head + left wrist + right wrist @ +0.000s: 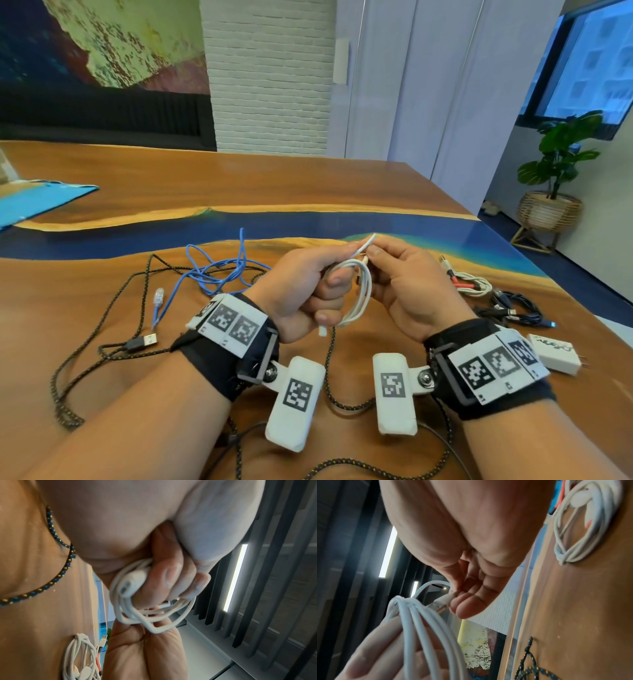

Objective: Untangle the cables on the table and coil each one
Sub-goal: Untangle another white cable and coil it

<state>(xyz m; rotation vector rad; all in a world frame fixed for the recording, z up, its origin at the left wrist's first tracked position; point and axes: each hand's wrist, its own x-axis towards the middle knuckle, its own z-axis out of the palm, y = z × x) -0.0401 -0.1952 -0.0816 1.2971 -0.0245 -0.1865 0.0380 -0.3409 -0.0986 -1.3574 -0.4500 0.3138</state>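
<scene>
Above the table my left hand [313,284] grips a coiled white cable [359,294], its loops wrapped round the curled fingers [164,577]. One white plug [132,580] lies against those fingers. My right hand [390,270] pinches the cable's free end [443,601] by its metal connector, right at the top of the coil [419,622]. A blue network cable [212,270] lies tangled with a black braided cable [102,329] on the table to the left. The braided cable [56,574] also runs under my wrists.
At the right lie a coiled white cable bundle [471,284], a coiled black cable [513,308] and a white charger block [556,353]. A blue sheet [37,202] lies at the far left. The table's right edge [534,267] is near; a potted plant [555,178] stands beyond it.
</scene>
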